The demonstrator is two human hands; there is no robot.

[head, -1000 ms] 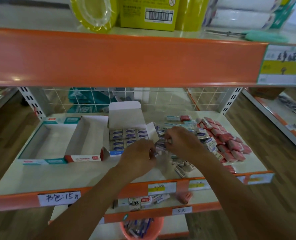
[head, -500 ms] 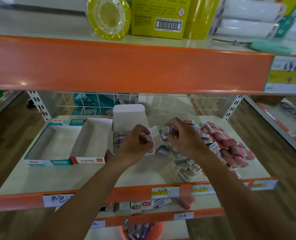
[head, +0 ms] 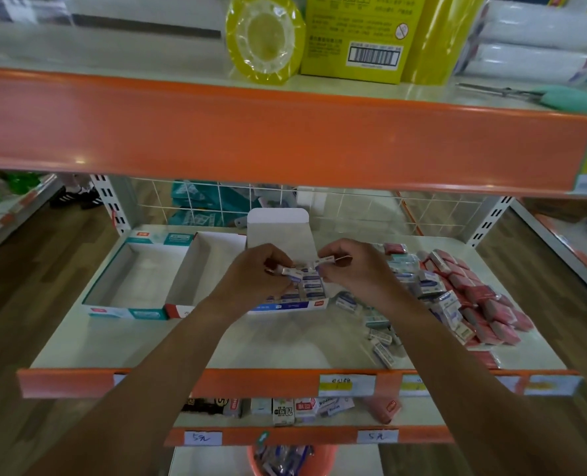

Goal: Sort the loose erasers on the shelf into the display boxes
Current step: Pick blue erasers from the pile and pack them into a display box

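Taking the blue-fronted display box (head: 285, 306) as our mark, we find both hands just above its open top. The left hand (head: 254, 273) pinches a small white eraser (head: 290, 271) between thumb and fingertips. The right hand (head: 350, 269) pinches another eraser (head: 327, 259) the same way, and the two nearly meet over the rows of erasers packed inside.

Behind the hands the box's white lid (head: 278, 228) stands upright. Above it the orange edge of the upper shelf (head: 285, 139) hangs low, so the open way in is from the front.

Just left of the box sits a red-fronted box (head: 178, 309), then a teal box (head: 127, 312), both showing white insides. Right of the box the loose erasers (head: 432, 286) lie heaped, with pink packets (head: 487, 304) beyond them.

In front of the box the pale shelf (head: 147, 345) stretches to its orange lip (head: 250, 383). Behind the box a wire grid (head: 353, 207) backs the shelf, and wooden floor (head: 27, 269) shows at either side.
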